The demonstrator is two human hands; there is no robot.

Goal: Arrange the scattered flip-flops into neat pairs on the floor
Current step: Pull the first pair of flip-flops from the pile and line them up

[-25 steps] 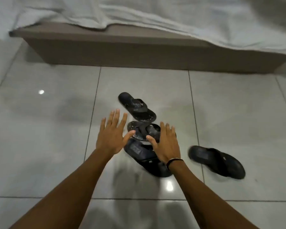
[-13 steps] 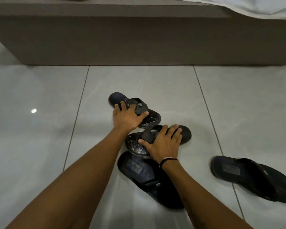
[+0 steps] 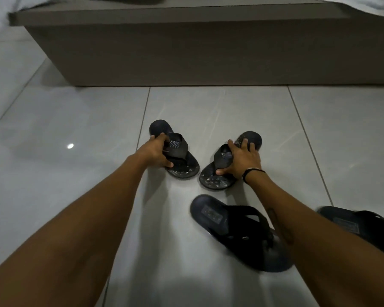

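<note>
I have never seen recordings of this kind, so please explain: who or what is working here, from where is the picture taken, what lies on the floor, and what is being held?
No machine works here: a person uses two bare hands. The camera sits on the person's head and looks forward and down, so both arms reach in from the bottom edge. The left hand has its grip on one patterned flip-flop; the right hand holds the other patterned flip-flop. Their near ends almost meet. Closer to the camera lies a plain dark flip-flop, and a second dark flip-flop lies at the right edge, partly hidden behind the right arm. All rest on the tiled floor before a low bed base.
</note>
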